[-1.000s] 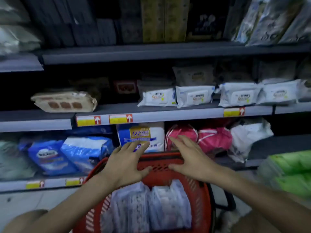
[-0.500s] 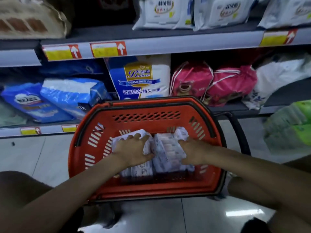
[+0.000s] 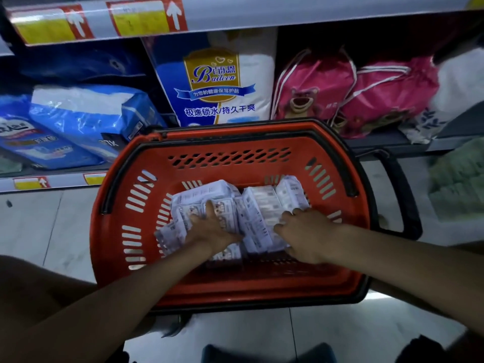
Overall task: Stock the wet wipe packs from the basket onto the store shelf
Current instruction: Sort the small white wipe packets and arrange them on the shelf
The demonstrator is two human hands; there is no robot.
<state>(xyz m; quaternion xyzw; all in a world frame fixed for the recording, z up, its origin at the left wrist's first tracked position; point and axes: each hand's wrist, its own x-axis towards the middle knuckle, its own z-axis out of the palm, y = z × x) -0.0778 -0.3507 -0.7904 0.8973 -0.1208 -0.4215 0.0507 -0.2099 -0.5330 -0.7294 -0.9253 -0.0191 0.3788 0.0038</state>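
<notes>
Right grip: the right hand (image 3: 305,233) has its fingers curled down into the right-side wipe packs (image 3: 262,205) and is clutching them.
Left grip: the left hand (image 3: 213,230) is spread over the left-side packs. Clasping or just pressing, cannot tell.
Packs: all bunched in the bottom of the red basket (image 3: 230,163).
Basket: sits on the floor (image 3: 39,226), just near of the low shelf (image 3: 65,180).
Shelf: blue bags (image 3: 86,113) on the left, pink bags (image 3: 314,90) on the right, beyond the basket's far rim.

Red slotted basket (image 3: 146,205), white printed wipe packs (image 3: 258,210), pink bear-print bags (image 3: 311,87)
</notes>
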